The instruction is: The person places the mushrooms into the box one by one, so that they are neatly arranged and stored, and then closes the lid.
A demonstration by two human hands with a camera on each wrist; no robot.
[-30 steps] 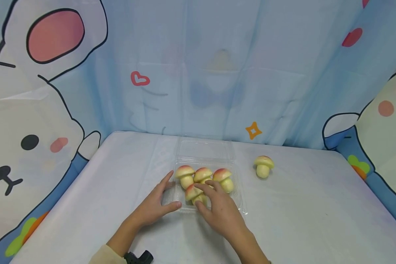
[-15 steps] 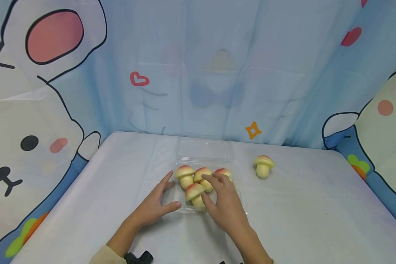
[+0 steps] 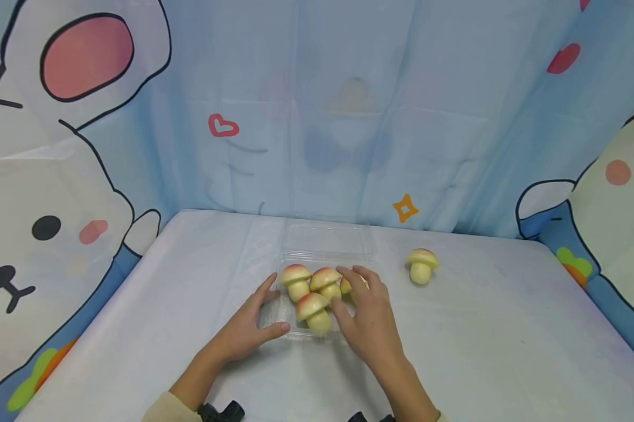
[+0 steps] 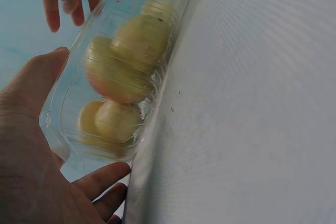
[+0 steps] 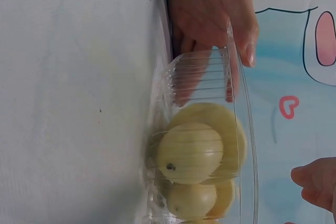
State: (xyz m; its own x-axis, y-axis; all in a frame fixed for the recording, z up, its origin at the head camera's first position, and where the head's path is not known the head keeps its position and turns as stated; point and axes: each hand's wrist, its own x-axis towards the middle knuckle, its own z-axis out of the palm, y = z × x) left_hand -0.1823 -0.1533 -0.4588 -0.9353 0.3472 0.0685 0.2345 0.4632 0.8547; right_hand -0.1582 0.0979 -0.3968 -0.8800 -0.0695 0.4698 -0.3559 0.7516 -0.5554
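A clear plastic clamshell box [image 3: 299, 336] sits on the white-covered table, its lid folded back. Inside are several toy mushrooms with red-and-yellow caps, the front mushroom [image 3: 310, 306] lying nearest the person. My left hand [image 3: 247, 329] rests against the box's left side, thumb at the front corner and fingers spread along the wall; the left wrist view shows the thumb [image 4: 39, 77] at the rim. Over the box's right part hovers my right hand [image 3: 372, 322], fingers loosely bent, partly hiding the right-hand mushroom [image 3: 346, 285]. In the right wrist view its fingertips [image 5: 310, 177] stay above the rim.
Another mushroom [image 3: 421, 266] stands alone on the table to the right of the box. The open lid [image 3: 327, 239] leans toward the back edge. A blue cartoon curtain [image 3: 338, 117] hangs behind the table. Black wrist-camera mounts [image 3: 224, 412] show at the bottom edge.
My right hand has moved right, off the front mushroom to above the right-hand one. The front mushroom is now uncovered. My left hand and the box have stayed put.
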